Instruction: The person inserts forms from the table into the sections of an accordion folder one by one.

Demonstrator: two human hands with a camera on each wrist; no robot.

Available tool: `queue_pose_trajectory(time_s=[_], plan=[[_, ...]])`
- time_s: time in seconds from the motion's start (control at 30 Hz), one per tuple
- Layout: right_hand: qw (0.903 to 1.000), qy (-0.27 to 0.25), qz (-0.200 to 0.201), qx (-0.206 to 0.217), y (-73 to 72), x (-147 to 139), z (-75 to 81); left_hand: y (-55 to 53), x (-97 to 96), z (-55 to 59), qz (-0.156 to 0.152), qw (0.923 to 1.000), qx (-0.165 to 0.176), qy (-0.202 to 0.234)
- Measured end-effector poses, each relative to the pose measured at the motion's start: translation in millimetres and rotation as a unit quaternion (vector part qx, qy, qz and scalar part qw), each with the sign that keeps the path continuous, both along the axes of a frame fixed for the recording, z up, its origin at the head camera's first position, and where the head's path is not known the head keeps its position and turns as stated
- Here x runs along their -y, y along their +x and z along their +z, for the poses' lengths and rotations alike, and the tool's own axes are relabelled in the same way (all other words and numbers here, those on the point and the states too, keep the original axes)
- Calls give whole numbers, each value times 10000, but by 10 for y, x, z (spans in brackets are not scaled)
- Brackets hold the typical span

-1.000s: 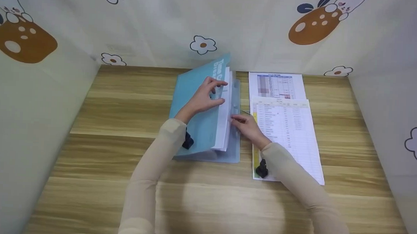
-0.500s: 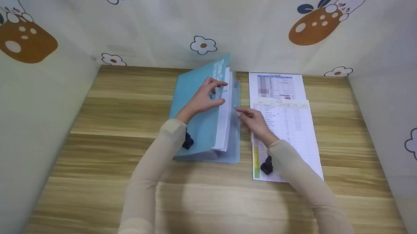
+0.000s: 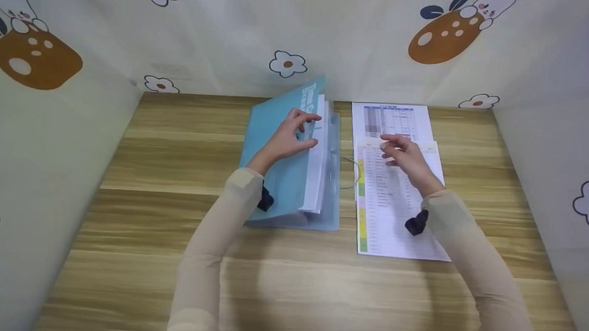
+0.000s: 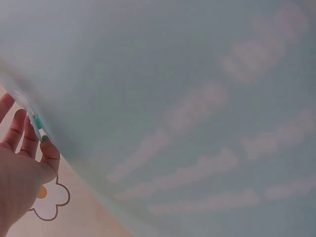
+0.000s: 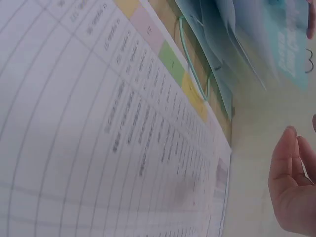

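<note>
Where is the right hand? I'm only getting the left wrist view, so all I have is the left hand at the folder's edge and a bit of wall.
Observer: The right hand is raised over the printed sheets, to the right of the folder.
Operator: Okay, is there anything inside the folder?
Observer: Yes, white pages show beneath its lifted cover.
Operator: And is anything lying between the folder and those sheets?
Observer: A thin green loop spans the gap there, its curve reaching the sheets' near edge.
</note>
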State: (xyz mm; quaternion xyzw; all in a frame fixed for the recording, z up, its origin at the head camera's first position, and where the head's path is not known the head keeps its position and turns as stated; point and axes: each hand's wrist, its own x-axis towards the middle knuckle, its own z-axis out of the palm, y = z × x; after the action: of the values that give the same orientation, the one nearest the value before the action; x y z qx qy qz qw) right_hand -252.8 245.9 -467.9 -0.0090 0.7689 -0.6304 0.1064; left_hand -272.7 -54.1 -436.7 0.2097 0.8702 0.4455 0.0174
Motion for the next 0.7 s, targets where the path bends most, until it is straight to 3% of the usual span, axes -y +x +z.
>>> queue_pose_trajectory(time_s=[0.2, 0.23, 0.37, 0.47, 0.7], plan=[[9994, 29, -147, 312, 18, -354, 61, 1, 12, -1, 10, 10000, 3, 18], [9984, 320, -249, 400, 86, -360, 161, 2, 13, 2, 15, 10000, 19, 19], [9964, 438, -239, 679, 132, -588, 145, 4, 17, 10, 33, 10000, 40, 8], [9959, 513, -150, 727, 140, -807, 14, 6, 19, 12, 50, 10000, 34, -11], [9949, 370, -183, 924, 71, -1422, -547, 9, 16, 3, 85, 10000, 20, 49]])
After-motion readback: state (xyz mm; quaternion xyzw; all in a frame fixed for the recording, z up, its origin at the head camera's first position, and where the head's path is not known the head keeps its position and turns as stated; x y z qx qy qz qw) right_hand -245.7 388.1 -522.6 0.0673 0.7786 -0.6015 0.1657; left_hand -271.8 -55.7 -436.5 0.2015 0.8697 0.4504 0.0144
